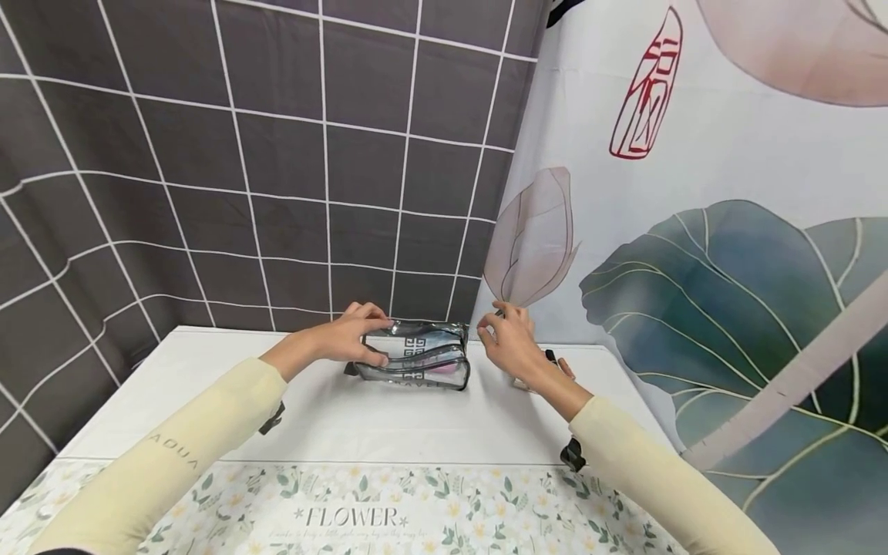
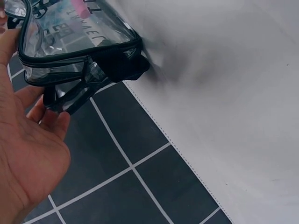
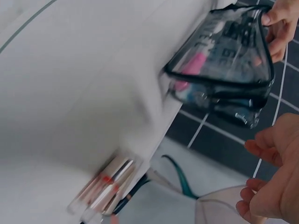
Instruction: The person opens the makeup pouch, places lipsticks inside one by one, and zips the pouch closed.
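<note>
A clear travel pouch [image 1: 416,379] with black trim and dark printed lettering lies on the white table. Through its plastic, a pink item [image 3: 194,64] shows inside. My left hand [image 1: 344,339] grips the pouch's left end, thumb on the near side and fingers around the far side. In the left wrist view, that hand [image 2: 32,158] is beside the black end tab and strap. Off the pouch's right end, my right hand [image 1: 509,339] hovers apart from it. Its fingers are loosely bent, and the right wrist view shows nothing in that hand [image 3: 275,175].
Right of the pouch, partly behind my right forearm, lies a group of slim cosmetic tubes [image 3: 105,189]. A floral cloth [image 1: 361,493] covers the table's near part. Behind stands a dark grid-patterned curtain [image 1: 277,154], with a lotus-print cloth [image 1: 708,293] at the right.
</note>
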### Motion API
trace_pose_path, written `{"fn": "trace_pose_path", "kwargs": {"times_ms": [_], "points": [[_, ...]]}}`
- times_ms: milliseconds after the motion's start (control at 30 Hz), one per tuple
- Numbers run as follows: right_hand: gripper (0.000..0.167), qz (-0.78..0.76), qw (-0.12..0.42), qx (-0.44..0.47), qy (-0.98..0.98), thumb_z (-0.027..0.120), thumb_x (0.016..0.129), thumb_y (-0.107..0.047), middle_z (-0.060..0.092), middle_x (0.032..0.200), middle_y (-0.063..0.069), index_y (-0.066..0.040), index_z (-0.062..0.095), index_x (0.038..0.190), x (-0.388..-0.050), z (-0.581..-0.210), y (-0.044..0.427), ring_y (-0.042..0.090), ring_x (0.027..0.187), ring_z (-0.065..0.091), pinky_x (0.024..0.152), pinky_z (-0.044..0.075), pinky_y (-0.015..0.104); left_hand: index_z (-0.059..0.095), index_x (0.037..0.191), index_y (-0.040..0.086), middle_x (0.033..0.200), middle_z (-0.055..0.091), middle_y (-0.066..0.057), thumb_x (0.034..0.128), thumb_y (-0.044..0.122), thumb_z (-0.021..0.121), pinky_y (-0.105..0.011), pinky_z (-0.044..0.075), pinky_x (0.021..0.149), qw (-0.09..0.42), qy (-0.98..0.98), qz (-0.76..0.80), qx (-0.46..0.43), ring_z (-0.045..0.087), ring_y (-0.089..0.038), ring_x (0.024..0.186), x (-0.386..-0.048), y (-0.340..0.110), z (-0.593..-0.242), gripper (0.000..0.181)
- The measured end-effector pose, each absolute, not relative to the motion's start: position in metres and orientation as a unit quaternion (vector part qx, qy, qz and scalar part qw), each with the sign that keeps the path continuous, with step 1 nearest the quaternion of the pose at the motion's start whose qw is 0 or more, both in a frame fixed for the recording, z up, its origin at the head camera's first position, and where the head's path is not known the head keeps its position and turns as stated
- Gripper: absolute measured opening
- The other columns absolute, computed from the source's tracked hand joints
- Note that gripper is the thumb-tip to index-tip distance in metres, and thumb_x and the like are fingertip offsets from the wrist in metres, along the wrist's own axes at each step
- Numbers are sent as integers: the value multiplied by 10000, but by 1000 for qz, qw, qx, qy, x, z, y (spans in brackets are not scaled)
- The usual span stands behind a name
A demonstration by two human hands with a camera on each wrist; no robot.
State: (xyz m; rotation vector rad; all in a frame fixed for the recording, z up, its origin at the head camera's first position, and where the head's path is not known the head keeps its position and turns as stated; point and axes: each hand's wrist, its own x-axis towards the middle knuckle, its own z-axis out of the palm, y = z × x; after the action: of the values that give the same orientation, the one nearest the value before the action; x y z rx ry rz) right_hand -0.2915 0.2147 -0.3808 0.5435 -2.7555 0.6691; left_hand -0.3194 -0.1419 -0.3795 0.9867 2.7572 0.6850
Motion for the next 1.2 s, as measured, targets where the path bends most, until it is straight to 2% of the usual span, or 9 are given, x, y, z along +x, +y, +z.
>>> {"fn": "trace_pose_path", "kwargs": {"times_ms": [333,500,733,967,1200], "points": [[224,218,129,150,-956,623,1118,-126,448,1698,369,3,803,1152,-297,-392,242,614,1507,389,1208,288,797,522,1664,-12,1654,449,-213,960,457,821,-705,417,1248,69,915,225,327,375,-409,1478,-319,-144,-377,897],[234,215,116,134,-960,626,1115,-123,429,1702,378,23,794,1188,-298,-395,250,626,1519,370,1216,274,795,508,1672,-15,1645,447,-201,968,447,825,-676,427,1235,73,916,222,326,375,-389,1458,-319,-143,-377,899],[265,199,118,118,-966,613,1105,-120,414,1698,398,39,782,1233,-300,-396,260,634,1519,357,1205,292,781,486,1679,-17,1643,442,-188,982,437,828,-638,436,1225,81,916,221,325,370,-366,1443,-318,-142,-377,900],[236,192,117,105,-969,637,1081,-124,420,1687,413,33,789,1169,-298,-399,269,660,1507,360,1193,300,803,496,1675,-14,1631,455,-176,977,435,832,-637,439,1229,82,915,223,325,374,-364,1448,-317,-143,-378,895],[240,175,108,95,-974,635,1077,-127,411,1678,431,31,784,1178,-298,-394,282,676,1498,347,1167,304,797,504,1674,-13,1637,458,-184,967,448,834,-644,438,1237,74,918,214,326,378,-375,1461,-319,-142,-375,906]]}}
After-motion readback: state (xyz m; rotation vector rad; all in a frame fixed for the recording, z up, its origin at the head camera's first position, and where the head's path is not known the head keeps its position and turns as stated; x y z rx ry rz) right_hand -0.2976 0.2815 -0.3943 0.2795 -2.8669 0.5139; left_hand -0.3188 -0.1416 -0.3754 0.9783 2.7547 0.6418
